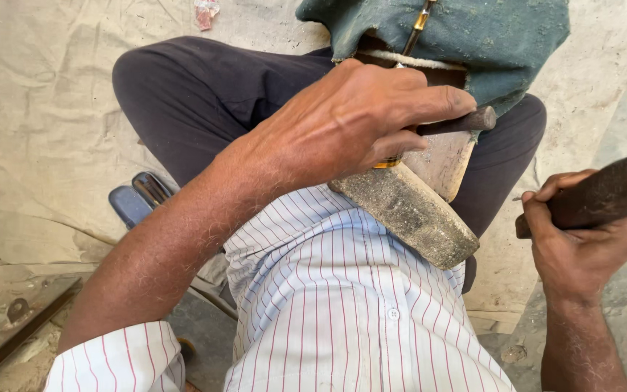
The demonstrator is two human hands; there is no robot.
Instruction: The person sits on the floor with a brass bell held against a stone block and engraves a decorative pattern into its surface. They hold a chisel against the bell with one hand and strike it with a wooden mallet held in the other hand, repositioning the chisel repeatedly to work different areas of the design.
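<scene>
My left hand grips a dark metal rod and presses it down on a pale wooden piece that rests over a rough grey block on my lap. A thin brass-coloured tool sticks up behind the hand, beside a teal cloth. My right hand is closed around the dark wooden handle of a tool, held out to the right; the tool's head is outside the view.
I sit on a beige cloth sheet on the ground, in dark trousers and a striped shirt. A blue sandal lies by my left leg. A rusty metal bar lies at the lower left.
</scene>
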